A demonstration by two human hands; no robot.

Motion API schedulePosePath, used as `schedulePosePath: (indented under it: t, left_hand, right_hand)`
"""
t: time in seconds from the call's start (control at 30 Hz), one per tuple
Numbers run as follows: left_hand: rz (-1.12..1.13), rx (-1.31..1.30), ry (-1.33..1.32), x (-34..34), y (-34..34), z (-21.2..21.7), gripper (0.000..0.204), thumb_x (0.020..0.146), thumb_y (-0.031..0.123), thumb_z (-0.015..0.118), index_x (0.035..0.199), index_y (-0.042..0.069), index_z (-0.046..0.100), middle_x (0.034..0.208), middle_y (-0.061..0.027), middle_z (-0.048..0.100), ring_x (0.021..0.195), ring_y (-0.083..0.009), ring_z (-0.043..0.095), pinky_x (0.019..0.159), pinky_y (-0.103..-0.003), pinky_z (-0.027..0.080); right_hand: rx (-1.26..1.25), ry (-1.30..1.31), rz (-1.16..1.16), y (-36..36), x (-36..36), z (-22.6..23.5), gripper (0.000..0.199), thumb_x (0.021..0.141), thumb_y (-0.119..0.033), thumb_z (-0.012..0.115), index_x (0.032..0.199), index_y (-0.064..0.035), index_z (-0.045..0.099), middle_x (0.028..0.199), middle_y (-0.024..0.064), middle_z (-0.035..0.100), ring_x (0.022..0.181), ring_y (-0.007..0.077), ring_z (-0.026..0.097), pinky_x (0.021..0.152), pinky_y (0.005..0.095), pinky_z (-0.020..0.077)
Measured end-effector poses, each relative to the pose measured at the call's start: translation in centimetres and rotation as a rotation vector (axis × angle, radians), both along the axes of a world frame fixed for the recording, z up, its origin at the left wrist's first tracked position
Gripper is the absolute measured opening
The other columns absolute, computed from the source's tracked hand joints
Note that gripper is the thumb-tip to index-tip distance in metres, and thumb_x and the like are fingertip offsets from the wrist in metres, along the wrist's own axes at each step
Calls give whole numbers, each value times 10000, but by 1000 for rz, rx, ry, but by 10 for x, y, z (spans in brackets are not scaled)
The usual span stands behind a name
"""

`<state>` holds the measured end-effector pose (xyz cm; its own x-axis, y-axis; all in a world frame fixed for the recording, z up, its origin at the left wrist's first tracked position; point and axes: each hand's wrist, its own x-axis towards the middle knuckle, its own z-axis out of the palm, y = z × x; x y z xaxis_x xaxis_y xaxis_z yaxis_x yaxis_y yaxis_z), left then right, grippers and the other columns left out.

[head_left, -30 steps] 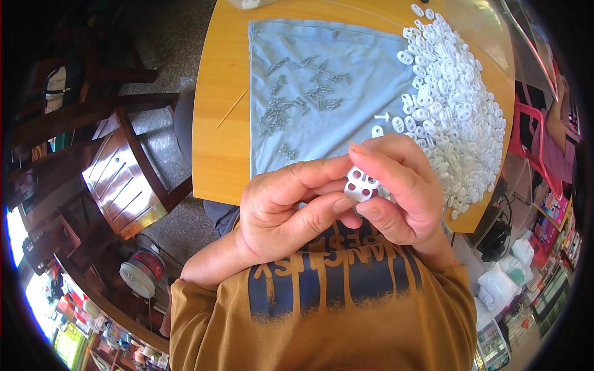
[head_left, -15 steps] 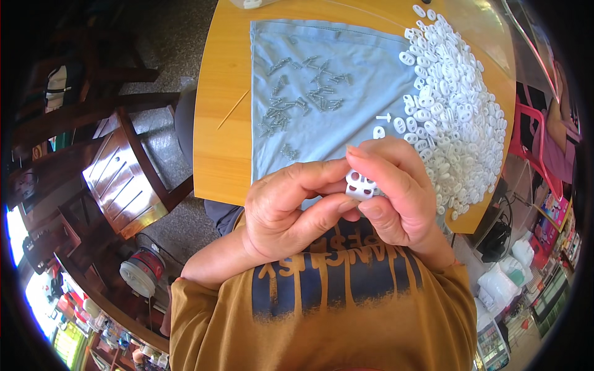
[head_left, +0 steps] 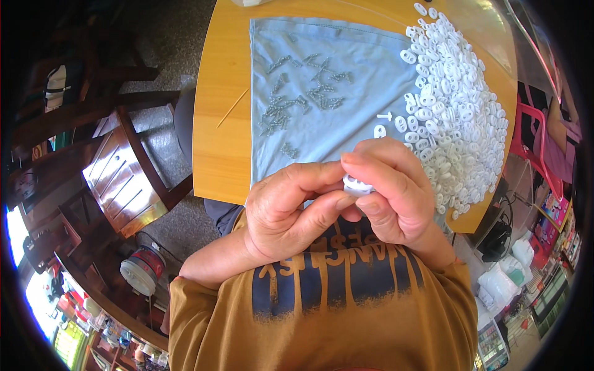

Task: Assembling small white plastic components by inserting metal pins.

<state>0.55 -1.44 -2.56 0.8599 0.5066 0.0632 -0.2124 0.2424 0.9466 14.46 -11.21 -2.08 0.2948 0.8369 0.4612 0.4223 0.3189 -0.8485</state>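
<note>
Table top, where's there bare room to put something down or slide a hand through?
Free: the bare wood strip of the table left of the blue cloth, apart from a thin stick; also the cloth's middle between the metal springs and the white plastic pieces. Crowded: the right side, under that heap.

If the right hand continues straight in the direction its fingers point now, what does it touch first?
The right hand points leftward, so it would probably meet the left hand first; both already pinch the small white plastic piece.

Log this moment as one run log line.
left hand: pinching white plastic piece | right hand: pinching same piece | white pile, screws on blue cloth
</note>
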Motion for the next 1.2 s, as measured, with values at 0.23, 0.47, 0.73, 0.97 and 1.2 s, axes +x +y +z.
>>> schedulePosePath:
  t: [0.23,0.47,0.73,0.97,1.2]
  left_hand:
    - [3,147,54,-2,0,-1,160,853,8,598,1001,-47,568,823,-116,653,691,-141,668,571,-222,521]
    - [41,36,22,1,1,2,182,849,-22,590,1022,-59,549,838,-127,652,710,-144,663,593,-226,531]
    - [6,42,-5,0,3,2,242,844,-43,583,1077,-77,527,897,-149,644,765,-147,647,653,-243,534]
    - [-3,-21,-22,-1,2,1,271,853,-53,563,1116,-76,501,922,-137,630,800,-147,629,696,-246,520]
    - [-42,-95,-28,-1,1,1,300,870,-67,524,1164,-62,464,999,-139,609,852,-140,609,740,-250,510]
  right_hand:
    - [125,-25,-54,5,-7,-10,260,888,-97,546,1115,25,576,838,74,568,615,159,523,549,277,424]
    - [112,-20,-101,9,-9,-8,270,886,-124,560,1113,21,582,823,68,571,621,166,532,544,278,429]
    - [113,33,-100,5,-9,-11,312,882,-145,568,1138,33,571,843,78,584,655,184,546,563,284,437]
    - [122,-3,-85,6,-6,-12,320,865,-120,583,1142,40,569,835,78,584,657,187,548,566,282,438]
    - [130,2,-94,5,-5,-13,332,847,-99,599,1144,45,565,828,83,585,658,188,550,570,277,444]
